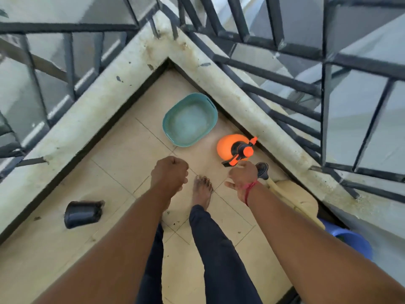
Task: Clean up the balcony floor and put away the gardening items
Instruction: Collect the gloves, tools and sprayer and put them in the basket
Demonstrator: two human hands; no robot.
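Note:
An orange pressure sprayer [226, 145] with a black and orange pump top stands on the tiled balcony floor by the right ledge. My right hand [242, 175] hovers just in front of it, thumb spread out, fingertips close to the sprayer's trigger handle; I cannot tell whether they touch it. My left hand [168, 173] is curled into a fist in mid-air, and I see nothing in it. A teal plastic basin [167, 128] sits in the corner beyond both hands. A black pot [83, 213] lies on its side at the left, near the ledge.
A pale stained ledge [105, 99] with dark metal railings bounds the corner on both sides. A cream object [293, 194] with a dark handle [262, 170] lies right of my right hand. Behind it is a blue tub [352, 240]. My bare foot [202, 189] stands between my hands.

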